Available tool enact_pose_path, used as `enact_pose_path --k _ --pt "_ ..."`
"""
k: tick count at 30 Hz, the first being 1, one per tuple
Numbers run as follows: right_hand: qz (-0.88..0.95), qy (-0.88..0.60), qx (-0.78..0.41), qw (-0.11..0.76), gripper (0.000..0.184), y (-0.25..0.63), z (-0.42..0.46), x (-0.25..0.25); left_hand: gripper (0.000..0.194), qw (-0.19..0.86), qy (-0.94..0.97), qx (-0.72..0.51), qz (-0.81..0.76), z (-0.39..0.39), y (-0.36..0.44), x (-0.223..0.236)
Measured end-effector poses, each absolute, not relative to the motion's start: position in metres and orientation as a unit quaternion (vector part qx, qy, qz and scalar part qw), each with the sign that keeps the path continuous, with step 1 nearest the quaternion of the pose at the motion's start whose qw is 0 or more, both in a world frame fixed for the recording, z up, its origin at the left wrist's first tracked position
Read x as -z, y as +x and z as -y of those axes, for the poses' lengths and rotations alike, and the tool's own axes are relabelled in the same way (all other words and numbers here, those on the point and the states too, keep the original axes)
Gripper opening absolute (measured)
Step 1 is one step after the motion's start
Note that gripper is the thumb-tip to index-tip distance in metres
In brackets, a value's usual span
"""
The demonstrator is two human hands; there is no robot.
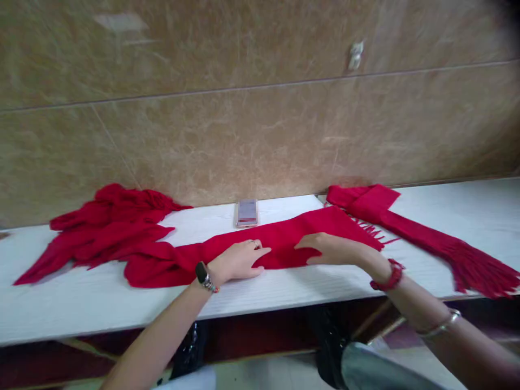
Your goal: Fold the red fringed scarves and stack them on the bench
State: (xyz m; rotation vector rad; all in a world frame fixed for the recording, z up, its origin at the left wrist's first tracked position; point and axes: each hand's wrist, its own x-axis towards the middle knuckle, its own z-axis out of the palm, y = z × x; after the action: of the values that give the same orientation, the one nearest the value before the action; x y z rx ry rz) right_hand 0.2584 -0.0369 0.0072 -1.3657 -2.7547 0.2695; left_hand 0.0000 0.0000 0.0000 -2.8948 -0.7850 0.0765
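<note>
A long red scarf point(280, 244) lies stretched across the white tabletop, flat at its fringed right end and bunched toward the left. My left hand point(238, 261) rests on its middle, fingers extended and apart from the thumb. To the right, my right hand point(331, 249) is over the same scarf, its thumb and fingers spread with nothing gripped between them. A crumpled red cloth point(109, 227) is heaped at the left, touching or overlapping the scarf's bunched end. Another red scarf point(414, 230), folded lengthwise with a fringed end, lies at the right.
A phone point(247, 213) with a lit screen lies behind the scarf, near the tan marble-patterned wall point(227, 146). A small pale object point(356, 55) is fixed to that wall. The white tabletop's point(260, 299) front edge runs just before my knees, with dark space below.
</note>
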Motion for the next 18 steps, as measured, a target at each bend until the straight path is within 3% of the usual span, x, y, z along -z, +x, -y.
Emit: enact_pose_path --k 7,12,18 --pt "0.901 -0.431 -0.004 0.049 0.041 0.268 0.039 0.011 0.058 0.115 -0.948 -0.064 0.290 0.005 0.014 -0.003" --pt "0.906 -0.408 0.094 0.060 0.023 0.265 0.035 0.019 0.034 0.163 -0.945 -0.017 0.282 0.017 0.033 -0.001" --pt "0.900 -0.397 0.157 0.087 0.017 0.272 0.034 0.031 0.015 0.162 -0.953 -0.004 0.255 0.019 0.039 0.004"
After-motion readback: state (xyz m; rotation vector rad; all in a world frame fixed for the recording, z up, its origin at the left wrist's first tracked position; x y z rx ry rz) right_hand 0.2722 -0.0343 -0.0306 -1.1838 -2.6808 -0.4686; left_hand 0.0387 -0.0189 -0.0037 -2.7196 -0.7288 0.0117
